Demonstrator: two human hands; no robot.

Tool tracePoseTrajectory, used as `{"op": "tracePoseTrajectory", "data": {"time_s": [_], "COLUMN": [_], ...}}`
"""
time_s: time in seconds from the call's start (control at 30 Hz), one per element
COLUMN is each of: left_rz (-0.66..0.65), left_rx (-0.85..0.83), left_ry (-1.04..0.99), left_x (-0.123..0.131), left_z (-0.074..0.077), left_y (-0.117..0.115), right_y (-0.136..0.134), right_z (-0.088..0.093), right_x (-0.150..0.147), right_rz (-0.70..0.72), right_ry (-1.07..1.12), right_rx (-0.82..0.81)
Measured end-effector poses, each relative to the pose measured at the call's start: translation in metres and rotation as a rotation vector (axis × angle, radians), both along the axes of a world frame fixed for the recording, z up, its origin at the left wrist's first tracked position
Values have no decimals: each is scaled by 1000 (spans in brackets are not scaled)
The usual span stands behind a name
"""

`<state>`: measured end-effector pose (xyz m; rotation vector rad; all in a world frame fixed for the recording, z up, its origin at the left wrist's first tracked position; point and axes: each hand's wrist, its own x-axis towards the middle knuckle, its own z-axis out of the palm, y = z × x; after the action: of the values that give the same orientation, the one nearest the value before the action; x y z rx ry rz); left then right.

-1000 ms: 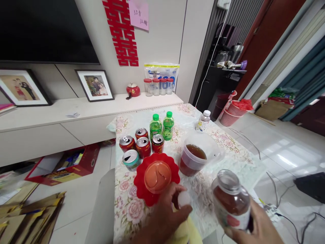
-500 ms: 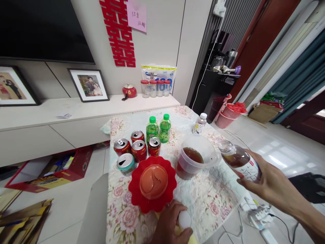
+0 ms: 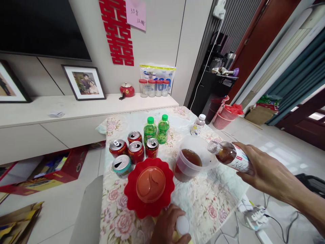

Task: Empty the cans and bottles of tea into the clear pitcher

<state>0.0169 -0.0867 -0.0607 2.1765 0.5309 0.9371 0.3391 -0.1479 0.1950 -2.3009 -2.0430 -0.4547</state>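
My right hand [image 3: 259, 166] is closed around a clear bottle of brown tea [image 3: 232, 156] with a white label. The bottle is uncapped and tipped well over, its mouth pointing left towards the tub. Below and left of that mouth stands a translucent plastic tub [image 3: 179, 166] partly filled with brown liquid. At the near edge, my left hand [image 3: 167, 223] is closed around a white-capped bottle [image 3: 182, 225] with a pale yellow body, mostly hidden. Just beyond that hand lies a red scalloped dish [image 3: 129, 193] with an orange-pink oval piece [image 3: 150, 184] in it.
Several opened drink cans [image 3: 136, 151] stand left on the flowered tablecloth [image 3: 124, 217]. Behind them are two green-capped bottles [image 3: 163, 129]. Another white-capped bottle [image 3: 198, 125] stands at the back right. A power strip [image 3: 256, 217] and cables lie on the floor at right.
My right hand has moved the tea bottle left, closer to the tub, and tipped it further towards horizontal. My left hand keeps its hold on the white-capped bottle. The view has shifted slightly.
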Motion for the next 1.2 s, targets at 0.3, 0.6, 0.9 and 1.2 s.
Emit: {"op": "tracePoseTrajectory", "data": {"time_s": [0.3,0.6,0.9,1.2], "left_rz": [66,89,21,-20], "left_rx": [-57,-36,-7,-82], "left_ry": [58,-25,-42,72], "left_x": [5,7,2,-5], "left_z": [-30,-26,-12,-10], "left_y": [-12,-13,-6,-6], "right_y": [2,4,7,4], "right_z": [3,9,12,15], "right_x": [7,5,5,6], "right_rz": [11,-23,-38,-71], "right_ry": [-52,-59,-62,-116], "right_rx": [-22,-86,-115,-140]}}
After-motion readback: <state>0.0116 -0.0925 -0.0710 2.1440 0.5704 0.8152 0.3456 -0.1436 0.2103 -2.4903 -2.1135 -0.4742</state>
